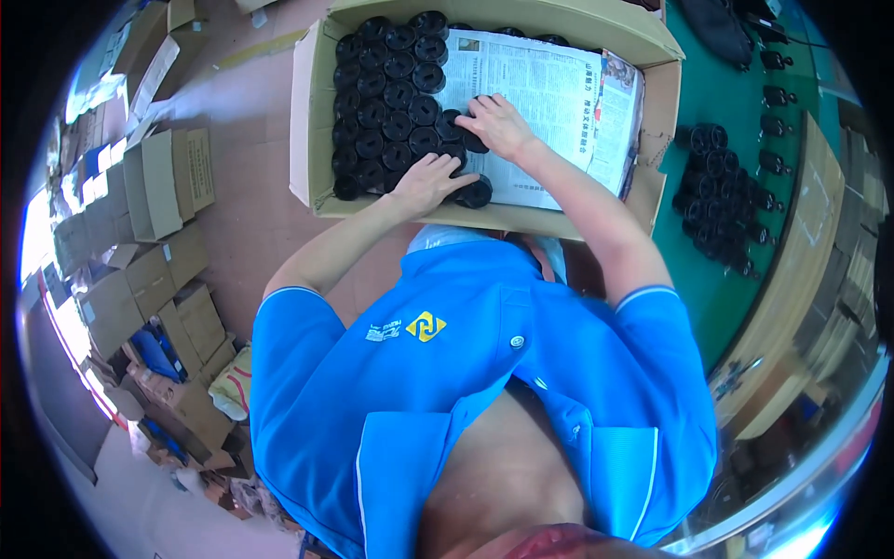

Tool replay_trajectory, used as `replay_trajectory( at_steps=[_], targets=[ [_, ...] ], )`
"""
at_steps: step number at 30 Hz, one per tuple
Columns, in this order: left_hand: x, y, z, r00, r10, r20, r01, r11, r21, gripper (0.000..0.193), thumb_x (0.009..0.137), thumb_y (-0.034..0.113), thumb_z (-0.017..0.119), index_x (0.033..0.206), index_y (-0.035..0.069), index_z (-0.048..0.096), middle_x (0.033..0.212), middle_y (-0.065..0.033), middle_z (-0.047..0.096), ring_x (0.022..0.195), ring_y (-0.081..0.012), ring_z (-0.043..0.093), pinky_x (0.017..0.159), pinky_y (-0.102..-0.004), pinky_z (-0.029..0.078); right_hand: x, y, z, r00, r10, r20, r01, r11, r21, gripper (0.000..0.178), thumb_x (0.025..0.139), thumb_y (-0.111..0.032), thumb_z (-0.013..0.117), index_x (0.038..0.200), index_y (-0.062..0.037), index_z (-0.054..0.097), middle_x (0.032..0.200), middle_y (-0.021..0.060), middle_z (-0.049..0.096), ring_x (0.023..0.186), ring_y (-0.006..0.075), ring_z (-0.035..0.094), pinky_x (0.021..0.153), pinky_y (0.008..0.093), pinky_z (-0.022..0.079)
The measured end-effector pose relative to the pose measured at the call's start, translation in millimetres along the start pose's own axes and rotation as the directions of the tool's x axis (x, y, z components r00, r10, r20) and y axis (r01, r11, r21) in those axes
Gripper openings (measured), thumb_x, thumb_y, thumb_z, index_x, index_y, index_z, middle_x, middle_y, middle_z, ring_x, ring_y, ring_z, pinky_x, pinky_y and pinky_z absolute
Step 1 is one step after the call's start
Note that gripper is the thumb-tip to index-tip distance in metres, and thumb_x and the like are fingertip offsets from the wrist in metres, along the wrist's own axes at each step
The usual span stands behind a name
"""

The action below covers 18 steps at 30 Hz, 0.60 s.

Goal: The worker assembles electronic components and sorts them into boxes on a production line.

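Note:
An open cardboard box (312,121) lies in front of me. Its left half holds tight rows of black round parts (398,93), short and cylindrical with a slot-like mark on top. A newspaper sheet (521,84) covers the right part of the box. My right hand (503,129) has its fingers on a black round part (473,142) at the edge of the rows. My left hand (428,189) rests over the nearest rows with its fingers and thumb apart. Its thumb reaches the top of another black round part (478,193) near the box's front wall.
To the right, a green table (712,93) bears a pile of similar black parts (717,191) and a line of small black pieces (775,126). A wooden board (792,270) stands beside it. Cardboard boxes (154,182) are stacked at the left on the floor.

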<state>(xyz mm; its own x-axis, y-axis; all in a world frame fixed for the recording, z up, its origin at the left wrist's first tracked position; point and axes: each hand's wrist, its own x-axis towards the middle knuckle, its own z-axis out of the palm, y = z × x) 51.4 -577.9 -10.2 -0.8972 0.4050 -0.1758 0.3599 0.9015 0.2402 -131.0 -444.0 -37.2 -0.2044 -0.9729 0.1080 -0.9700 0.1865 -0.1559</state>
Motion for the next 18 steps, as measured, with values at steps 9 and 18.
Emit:
replay_trajectory(
  at_steps=[9, 18],
  targets=[
    [8, -15, 17, 0.968, 0.227, -0.11, -0.232, 0.972, -0.038, 0.038, 0.087, 0.015, 0.056, 0.124, 0.019, 0.061, 0.107, -0.0085, 0.052, 0.092, -0.0245, 0.052, 0.084, -0.0319, 0.042, -11, -5, 14, 0.993, -0.051, -0.11, 0.051, 0.999, -0.002, 0.013, 0.085, -0.018, 0.058, 0.092, -0.0164, 0.069, 0.095, 0.009, 0.057, 0.092, 0.0252, 0.054, 0.091, 0.0365, 0.043],
    [18, -20, 5, 0.918, 0.394, -0.049, -0.395, 0.919, -0.008, 0.027, 0.084, 0.013, 0.056, 0.109, 0.016, 0.066, 0.105, -0.0087, 0.054, 0.09, -0.0252, 0.054, 0.077, -0.0328, 0.045, -33, 6, 16, 0.971, 0.076, -0.228, -0.06, 0.995, 0.077, 0.009, 0.084, -0.017, 0.059, 0.091, -0.0119, 0.062, 0.096, 0.0095, 0.055, 0.092, 0.0281, 0.056, 0.083, 0.0347, 0.051]
  ],
)
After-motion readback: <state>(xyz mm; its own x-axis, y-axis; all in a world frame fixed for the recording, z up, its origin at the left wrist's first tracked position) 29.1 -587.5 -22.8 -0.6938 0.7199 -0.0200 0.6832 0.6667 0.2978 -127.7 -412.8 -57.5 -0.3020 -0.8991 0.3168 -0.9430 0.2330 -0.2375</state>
